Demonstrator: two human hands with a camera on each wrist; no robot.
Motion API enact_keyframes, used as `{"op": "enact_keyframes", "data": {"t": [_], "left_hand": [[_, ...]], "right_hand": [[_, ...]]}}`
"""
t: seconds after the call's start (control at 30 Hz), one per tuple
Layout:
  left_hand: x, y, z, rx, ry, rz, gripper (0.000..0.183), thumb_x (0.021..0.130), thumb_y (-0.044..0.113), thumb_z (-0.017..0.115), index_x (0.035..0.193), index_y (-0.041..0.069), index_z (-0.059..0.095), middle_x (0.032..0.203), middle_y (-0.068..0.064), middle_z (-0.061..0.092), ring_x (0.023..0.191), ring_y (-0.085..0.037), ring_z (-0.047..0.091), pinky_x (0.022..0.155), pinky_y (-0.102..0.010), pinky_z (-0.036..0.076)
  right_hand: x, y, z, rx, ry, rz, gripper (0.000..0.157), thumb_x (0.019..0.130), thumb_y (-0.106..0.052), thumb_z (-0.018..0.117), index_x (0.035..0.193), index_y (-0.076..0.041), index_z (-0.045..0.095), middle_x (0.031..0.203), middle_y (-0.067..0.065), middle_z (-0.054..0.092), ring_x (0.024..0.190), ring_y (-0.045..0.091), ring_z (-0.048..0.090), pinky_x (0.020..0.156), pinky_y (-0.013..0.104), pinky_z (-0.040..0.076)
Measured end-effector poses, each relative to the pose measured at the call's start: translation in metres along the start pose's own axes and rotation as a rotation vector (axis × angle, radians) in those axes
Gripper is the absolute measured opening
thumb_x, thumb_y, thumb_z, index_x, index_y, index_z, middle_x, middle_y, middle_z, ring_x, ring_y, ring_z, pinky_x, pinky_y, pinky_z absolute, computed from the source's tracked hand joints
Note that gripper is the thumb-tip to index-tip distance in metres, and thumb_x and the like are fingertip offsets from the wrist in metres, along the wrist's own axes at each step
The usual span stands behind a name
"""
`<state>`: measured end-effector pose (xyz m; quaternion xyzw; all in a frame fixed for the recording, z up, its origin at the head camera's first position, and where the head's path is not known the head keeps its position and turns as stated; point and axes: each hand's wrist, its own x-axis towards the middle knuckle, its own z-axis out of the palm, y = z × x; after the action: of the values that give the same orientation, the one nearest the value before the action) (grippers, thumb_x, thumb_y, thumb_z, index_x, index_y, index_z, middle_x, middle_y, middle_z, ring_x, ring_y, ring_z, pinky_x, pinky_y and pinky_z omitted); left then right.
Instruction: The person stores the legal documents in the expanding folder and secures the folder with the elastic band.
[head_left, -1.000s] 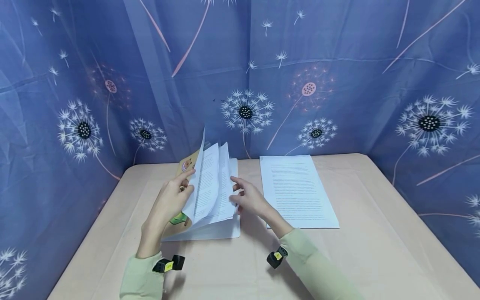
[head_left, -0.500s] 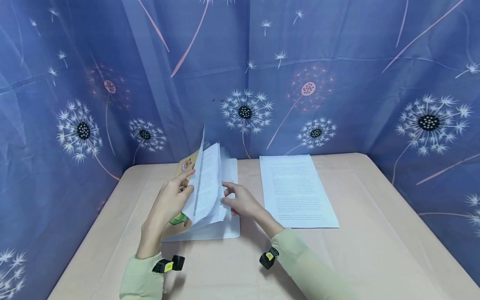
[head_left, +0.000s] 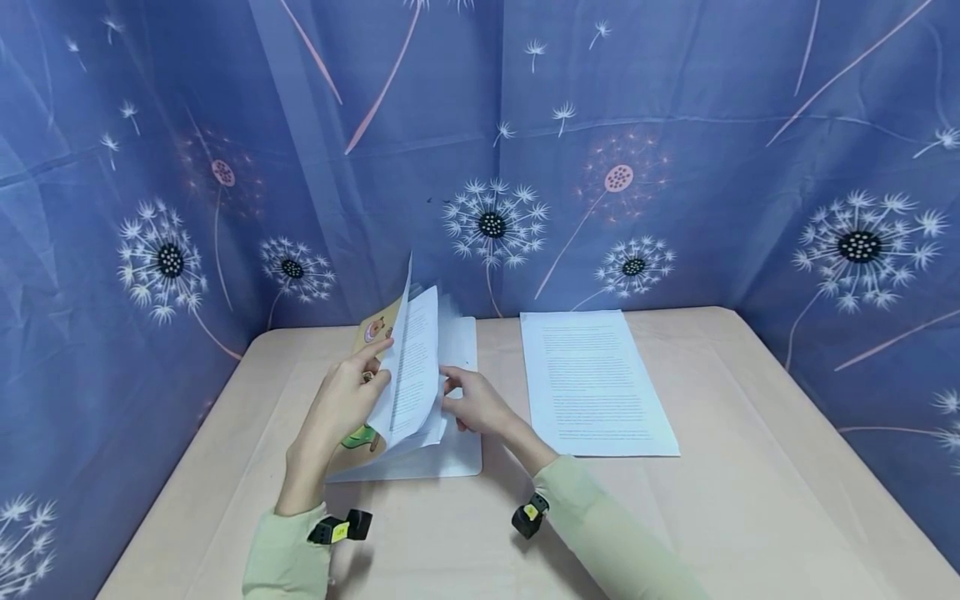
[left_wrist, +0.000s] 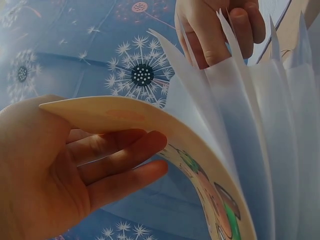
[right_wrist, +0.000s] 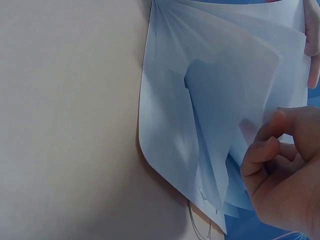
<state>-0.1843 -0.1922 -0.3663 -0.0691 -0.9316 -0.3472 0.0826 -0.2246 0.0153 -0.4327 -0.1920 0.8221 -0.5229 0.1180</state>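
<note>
A file folder stands partly open at the table's left-middle, its tan cover (head_left: 375,327) printed with cartoon figures. My left hand (head_left: 341,400) grips this cover; in the left wrist view the cover (left_wrist: 125,107) bends between thumb and fingers. Translucent pockets (left_wrist: 240,110) fan out behind it, and printed text shows on a white leaf (head_left: 416,358). My right hand (head_left: 477,404) pinches the outer edge of one of the leaves. In the right wrist view its thumb and index finger meet at a leaf's edge, next to pale pockets (right_wrist: 225,60). The back cover (head_left: 461,462) lies flat.
A printed paper sheet or stack (head_left: 592,383) lies to the right of the folder. A thin cord (right_wrist: 197,225) hangs at the folder's edge. Blue dandelion-print curtains (head_left: 480,100) enclose the beige table (head_left: 720,500) at the back and sides.
My right hand has moved left with the leaves at its fingertips, closing the gap toward the cover. More of the back cover shows. My left hand stays put.
</note>
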Motion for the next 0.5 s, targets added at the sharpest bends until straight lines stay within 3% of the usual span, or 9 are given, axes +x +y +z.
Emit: {"op": "enact_keyframes", "data": {"t": [0.5], "left_hand": [[0.000,-0.002,-0.002,-0.019,-0.012,-0.017,0.051,0.096,0.013,0.048,0.147,0.015,0.050,0.092,-0.007,0.061,0.055,-0.013,0.039,0.050,-0.027,0.033]], "right_hand": [[-0.014,0.005,-0.023,0.030,0.057,-0.031,0.059,0.096,-0.017,0.062,0.150,-0.005,0.043,0.107,0.006,0.065,0.051,0.014,0.055,0.047,0.024,0.041]]}}
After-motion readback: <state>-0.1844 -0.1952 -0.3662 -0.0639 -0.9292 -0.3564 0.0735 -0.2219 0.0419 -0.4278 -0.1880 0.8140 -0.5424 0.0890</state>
